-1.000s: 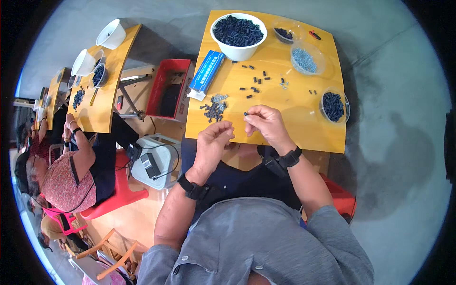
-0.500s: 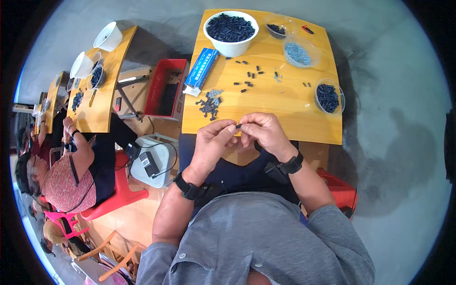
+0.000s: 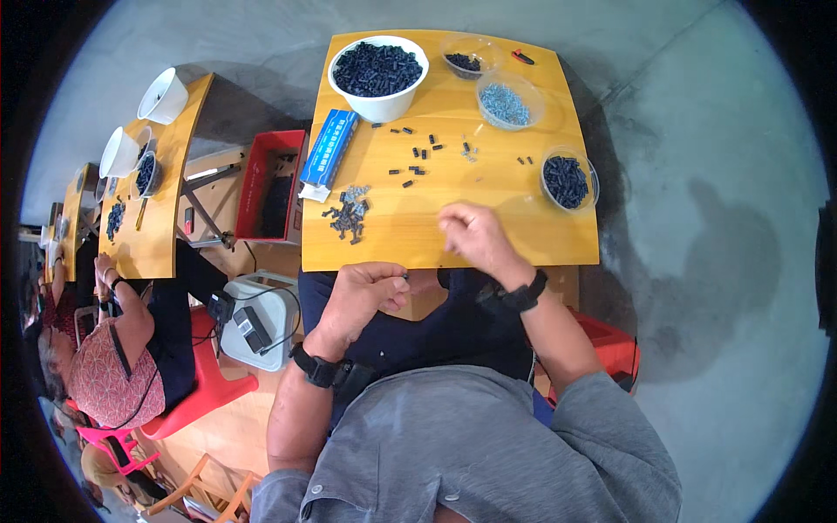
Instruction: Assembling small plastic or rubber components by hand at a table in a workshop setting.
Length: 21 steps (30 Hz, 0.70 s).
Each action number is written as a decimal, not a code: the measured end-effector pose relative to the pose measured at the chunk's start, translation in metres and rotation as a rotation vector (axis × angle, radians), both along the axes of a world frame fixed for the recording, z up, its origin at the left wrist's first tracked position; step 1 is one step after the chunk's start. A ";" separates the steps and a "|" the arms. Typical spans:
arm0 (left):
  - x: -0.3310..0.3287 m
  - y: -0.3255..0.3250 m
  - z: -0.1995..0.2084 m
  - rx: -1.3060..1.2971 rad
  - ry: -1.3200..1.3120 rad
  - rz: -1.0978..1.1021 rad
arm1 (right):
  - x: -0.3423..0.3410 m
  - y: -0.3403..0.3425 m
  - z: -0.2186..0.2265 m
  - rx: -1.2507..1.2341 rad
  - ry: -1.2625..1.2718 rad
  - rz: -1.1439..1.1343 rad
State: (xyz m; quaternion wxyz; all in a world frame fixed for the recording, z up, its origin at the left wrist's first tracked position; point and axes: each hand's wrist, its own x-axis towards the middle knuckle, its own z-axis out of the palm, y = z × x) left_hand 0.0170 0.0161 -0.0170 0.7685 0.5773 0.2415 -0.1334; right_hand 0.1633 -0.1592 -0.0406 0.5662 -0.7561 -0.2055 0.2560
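My left hand (image 3: pixel 359 298), just off the front edge of the wooden table (image 3: pixel 514 209), pinches a small black plastic piece (image 3: pixel 405 276) between thumb and fingertips. My right hand (image 3: pixel 479 240) is apart from it, over the table's front edge, fingers curled together; whatever they hold, if anything, is hidden. Several loose black pieces (image 3: pixel 420 154) lie mid-table, with a few small silvery parts (image 3: pixel 469 154) beside them. A pile of dark and grey parts (image 3: pixel 350 213) sits at the table's left. Near the right edge stands a clear bowl of black pieces (image 3: pixel 567 181).
At the back are a white tub of black pieces (image 3: pixel 377 74), a clear bowl of silvery parts (image 3: pixel 506 105), another small bowl (image 3: pixel 464 63) and a red-black tool (image 3: pixel 522 57). A blue box (image 3: pixel 330 148) lies left. A red crate (image 3: pixel 270 187) and a seated person (image 3: pixel 118 366) are further left.
My hands, together before, have parted: the right has moved right, while the left has dropped lower and left with the small piece. The whole view has shifted, putting the table lower and left.
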 end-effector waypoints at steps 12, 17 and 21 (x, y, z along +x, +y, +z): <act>-0.002 -0.004 -0.002 -0.105 0.006 -0.021 | 0.110 -0.036 -0.039 -0.386 -0.749 0.119; -0.004 -0.004 0.000 -0.123 -0.012 -0.019 | 0.107 -0.030 -0.035 -0.491 -0.759 0.187; -0.003 -0.004 0.001 -0.102 -0.060 -0.006 | 0.106 -0.028 -0.042 -0.532 -0.761 0.169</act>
